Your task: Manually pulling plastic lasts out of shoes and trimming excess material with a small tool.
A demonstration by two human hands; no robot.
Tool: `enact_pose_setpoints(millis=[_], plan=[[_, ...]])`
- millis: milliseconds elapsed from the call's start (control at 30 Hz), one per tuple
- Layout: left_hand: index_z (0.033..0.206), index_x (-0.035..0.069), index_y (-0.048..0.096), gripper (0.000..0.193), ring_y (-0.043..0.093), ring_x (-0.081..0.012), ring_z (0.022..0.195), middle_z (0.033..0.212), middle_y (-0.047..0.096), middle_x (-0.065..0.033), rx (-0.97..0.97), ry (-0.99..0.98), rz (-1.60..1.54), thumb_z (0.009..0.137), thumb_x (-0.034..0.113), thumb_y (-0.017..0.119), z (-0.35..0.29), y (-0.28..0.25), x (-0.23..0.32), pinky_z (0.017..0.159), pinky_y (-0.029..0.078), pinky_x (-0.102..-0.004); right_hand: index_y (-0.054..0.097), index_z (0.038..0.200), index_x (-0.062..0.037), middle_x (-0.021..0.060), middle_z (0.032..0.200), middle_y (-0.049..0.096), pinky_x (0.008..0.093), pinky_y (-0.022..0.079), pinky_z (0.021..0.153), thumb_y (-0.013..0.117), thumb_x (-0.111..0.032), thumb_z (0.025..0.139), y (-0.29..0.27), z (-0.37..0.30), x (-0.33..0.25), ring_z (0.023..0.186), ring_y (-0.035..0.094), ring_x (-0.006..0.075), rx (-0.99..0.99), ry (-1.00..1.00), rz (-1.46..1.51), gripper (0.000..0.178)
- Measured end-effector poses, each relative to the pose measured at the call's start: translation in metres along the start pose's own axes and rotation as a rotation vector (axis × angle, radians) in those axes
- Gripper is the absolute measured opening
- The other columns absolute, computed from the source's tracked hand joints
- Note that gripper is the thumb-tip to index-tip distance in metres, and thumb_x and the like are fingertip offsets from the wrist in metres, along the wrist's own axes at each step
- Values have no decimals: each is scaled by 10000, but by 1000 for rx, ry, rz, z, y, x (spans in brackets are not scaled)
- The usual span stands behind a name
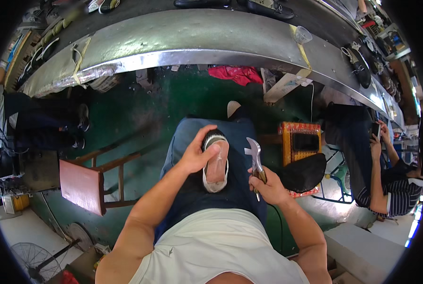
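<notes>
My left hand is wrapped round a shoe upper on a last above my lap. Its pinkish-brown sole side faces up, with a black part at the far end and a white edge. My left thumb presses on that sole side. In my right hand, closed round the handles, is a pair of lasting pliers with a curved metal head. The head points away from me, just right of the shoe and apart from it. Both hands are over my blue-clad legs.
Ahead runs a long metal-edged bench with black shoes on it. A brown stool stands left. At right, a phone lies on a patterned seat, near a seated person holding a device. Red cloth lies under the bench.
</notes>
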State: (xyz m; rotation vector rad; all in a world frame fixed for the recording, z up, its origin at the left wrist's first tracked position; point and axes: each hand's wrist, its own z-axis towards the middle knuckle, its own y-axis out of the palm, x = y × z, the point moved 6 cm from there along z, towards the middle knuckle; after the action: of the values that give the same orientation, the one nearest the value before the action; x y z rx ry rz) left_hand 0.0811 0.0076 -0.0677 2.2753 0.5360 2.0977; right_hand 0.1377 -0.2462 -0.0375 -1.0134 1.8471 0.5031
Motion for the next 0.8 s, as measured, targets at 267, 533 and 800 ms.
enact_pose_setpoints(millis=[267,533,800], plan=[[1492,114,318,688,560,-184,1138,1220,570,-91,-111,-62,236,942,179,726,-11,8,11,1006,470,-335,553,1226,23,130,906,668,385,528,785,796,-345,852,31,-10,-24,802,652,281,56,-42,-385,578],[1511,113,310,696,543,-176,1146,1262,539,-95,-69,-59,342,981,347,696,-9,1,6,1012,459,-335,509,1262,50,230,1146,679,445,515,942,880,-356,733,49,46,-44,1075,669,404,199,-91,-477,763],[1520,120,306,697,507,-163,1190,1272,536,-75,-140,-106,62,987,351,691,-6,-6,-3,1039,431,-322,575,1061,11,34,831,619,321,518,679,702,-171,904,33,87,24,746,599,115,-14,-55,120,272]])
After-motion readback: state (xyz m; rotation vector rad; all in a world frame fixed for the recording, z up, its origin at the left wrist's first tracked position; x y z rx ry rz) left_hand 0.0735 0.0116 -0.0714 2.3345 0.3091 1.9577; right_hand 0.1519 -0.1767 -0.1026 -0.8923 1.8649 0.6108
